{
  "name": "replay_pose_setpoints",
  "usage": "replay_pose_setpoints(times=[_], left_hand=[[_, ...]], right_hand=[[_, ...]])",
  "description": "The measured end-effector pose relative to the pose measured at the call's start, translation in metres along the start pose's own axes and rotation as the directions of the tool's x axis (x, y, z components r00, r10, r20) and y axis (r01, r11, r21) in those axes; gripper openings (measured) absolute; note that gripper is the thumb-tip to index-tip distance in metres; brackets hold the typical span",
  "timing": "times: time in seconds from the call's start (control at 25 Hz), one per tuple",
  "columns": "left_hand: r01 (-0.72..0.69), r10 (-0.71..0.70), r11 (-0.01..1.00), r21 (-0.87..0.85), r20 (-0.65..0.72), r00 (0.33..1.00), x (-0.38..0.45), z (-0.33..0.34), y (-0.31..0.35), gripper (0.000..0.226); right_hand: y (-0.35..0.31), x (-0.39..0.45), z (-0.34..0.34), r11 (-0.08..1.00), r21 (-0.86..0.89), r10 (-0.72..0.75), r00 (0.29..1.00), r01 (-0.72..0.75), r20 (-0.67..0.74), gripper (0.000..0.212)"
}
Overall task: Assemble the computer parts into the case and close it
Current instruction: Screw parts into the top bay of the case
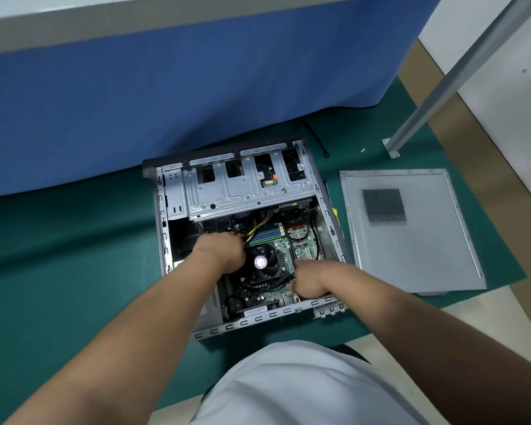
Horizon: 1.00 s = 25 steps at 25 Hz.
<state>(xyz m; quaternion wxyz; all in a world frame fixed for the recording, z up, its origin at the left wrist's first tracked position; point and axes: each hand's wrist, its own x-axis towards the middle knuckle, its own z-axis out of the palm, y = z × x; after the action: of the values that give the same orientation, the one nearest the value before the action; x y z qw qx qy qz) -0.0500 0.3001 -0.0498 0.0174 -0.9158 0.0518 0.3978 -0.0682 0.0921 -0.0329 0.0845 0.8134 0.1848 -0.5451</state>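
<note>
Head view looks down on an open computer case (163, 240) lying on its side on a green mat (74, 256), with a blue cloth (166, 87) hanging from a table on the far side. Inside the case, a silver drive cage (246, 185) fills the far part, and the green main board (282, 250) lies in the near right part with a black cooling fan (262, 262) at its middle. Yellow and black wires (255, 228) run from under the cage toward the board.

Both bare forearms reach into the case. The left hand (221, 250) sits just left of the fan, fingers curled down among the wires at the far edge of the board; whether it holds one of them cannot be told, since the fingertips are hidden. The right hand (310, 279) is at the near right corner of the board, fingers curled and touching a black cable (276, 285) beside the fan; how it grips is not clear.

To the right of the case, apart from it, the grey side panel (411, 240) lies flat on the mat, its vent grille (384, 207) facing up. A metal table leg (442, 93) stands at the far right. A white shirt (288, 388) shows at the near edge.
</note>
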Motion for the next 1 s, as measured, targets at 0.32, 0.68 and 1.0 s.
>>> replay_pose_setpoints(times=[0.32,0.68,1.0], left_hand=[[-0.072,0.126,0.980,0.185,-0.299,0.946,-0.043,0.044,0.002,0.057],[-0.102,0.151,0.983,0.156,-0.343,0.927,-0.049,0.052,-0.002,0.052],[-0.123,0.074,0.992,-0.025,-0.672,0.737,-0.017,-0.011,0.000,0.074]], right_hand=[[-0.004,-0.015,-0.001,0.967,-0.248,-0.047,0.998,0.058,0.048,0.050],[-0.005,-0.011,-0.011,0.973,-0.228,-0.021,0.996,0.041,0.090,0.055],[0.061,-0.042,-0.054,0.964,0.234,0.096,0.664,0.122,-0.742,0.053]])
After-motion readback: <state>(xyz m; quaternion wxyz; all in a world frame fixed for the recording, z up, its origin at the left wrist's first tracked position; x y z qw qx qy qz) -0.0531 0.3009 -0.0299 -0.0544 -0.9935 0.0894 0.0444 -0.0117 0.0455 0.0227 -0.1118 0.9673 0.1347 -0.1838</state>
